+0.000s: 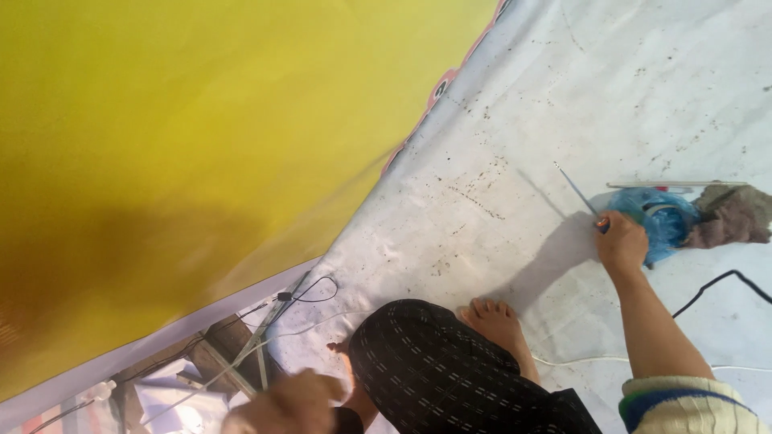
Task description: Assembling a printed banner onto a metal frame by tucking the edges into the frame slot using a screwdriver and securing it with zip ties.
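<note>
The right hand (621, 241) reaches out over a white, speckled sheet (515, 120) spread on the ground, its fingers curled together and pinching the lower end of a thin blue stick-like tool (581, 193) that slants up and away from the fingertips. Just beyond the knuckles, touching or nearly touching them, lies a crumpled blue translucent plastic bag (666, 219); past that, farther from the fingers, sits a bunched grey-brown cloth (733, 214), and above both runs a slim pale rod (675, 185) lying flat. A black cable (716, 285) curves along the sheet beside the forearm, and a thin white cord (579, 362) passes under it.

The left hand (285, 406) is low at the frame's edge and blurred; I cannot tell whether its fingers are spread or closed, or whether they hold anything. Near it lie thin black wires (310, 293) and some pale clutter. The person's knee in dark patterned fabric (450, 370) and a bare foot (494, 321) rest between the two hands. A large yellow sheet (185, 145) covers the ground well away from the right fingers.
</note>
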